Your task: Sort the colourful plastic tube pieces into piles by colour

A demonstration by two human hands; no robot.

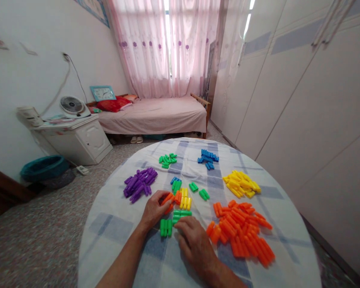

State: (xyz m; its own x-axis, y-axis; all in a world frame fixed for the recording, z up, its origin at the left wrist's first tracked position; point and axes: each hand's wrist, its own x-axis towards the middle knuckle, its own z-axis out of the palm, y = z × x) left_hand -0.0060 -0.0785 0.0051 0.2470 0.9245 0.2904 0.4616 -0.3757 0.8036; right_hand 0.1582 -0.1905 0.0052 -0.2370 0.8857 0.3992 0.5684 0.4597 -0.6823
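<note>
Plastic tube-shaped pieces lie sorted by colour on a round table (114,236) with a checked cloth. My left hand (155,209) curls over a few orange pieces (169,199) in a small mixed cluster at the middle. My right hand (193,241) rests palm down, fingers bent, fingertips against green pieces (181,214); whether it grips them is unclear. Three more green pieces (166,227) lie between my hands. Yellow pieces (185,198) lie just beyond.
A large orange pile (243,230) lies right of my right hand, a yellow pile (241,183) beyond it. Purple pile (139,183), green pile (167,159) and blue pile (208,157) sit farther back. Bed (156,114), cabinet with fan (73,134) and wardrobe (303,100) surround the table.
</note>
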